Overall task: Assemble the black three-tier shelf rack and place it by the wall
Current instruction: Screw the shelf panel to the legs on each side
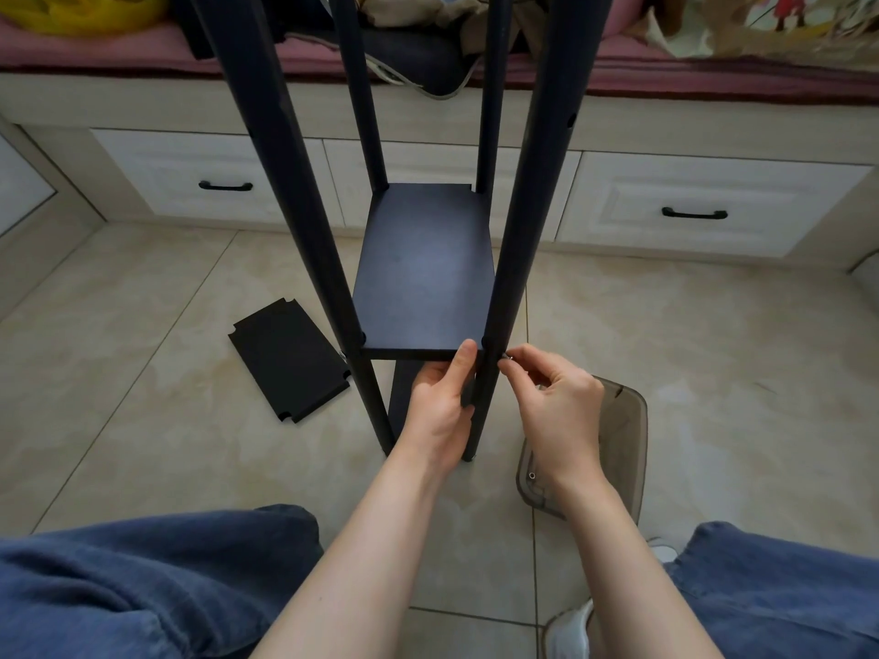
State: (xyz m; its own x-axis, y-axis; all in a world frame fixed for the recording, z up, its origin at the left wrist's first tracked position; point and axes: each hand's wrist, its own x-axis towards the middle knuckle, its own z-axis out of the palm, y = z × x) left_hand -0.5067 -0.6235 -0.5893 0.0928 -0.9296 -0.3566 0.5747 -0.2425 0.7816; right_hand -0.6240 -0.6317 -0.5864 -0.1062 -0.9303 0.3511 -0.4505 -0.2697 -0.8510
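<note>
Frame centre: left hand point(440, 406) grips the shelf board point(423, 278) edge; right hand point(554, 401) pinches a small screw point(506, 357) against the front-right pole point(518, 240).

Soft, even daylight is falling across the floor tiles point(166, 354); shadows staying faint. My wide lens is bowing the frame edges. Focus holding sharp, no glare.

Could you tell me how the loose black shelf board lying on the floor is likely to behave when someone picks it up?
The loose shelf board looks thin and flat, so it is probably light and fairly stiff. It lies flush on the smooth floor tiles, so it may slide when pushed, and an edge probably needs prying up. Being flat, it shouldn't roll.
</note>
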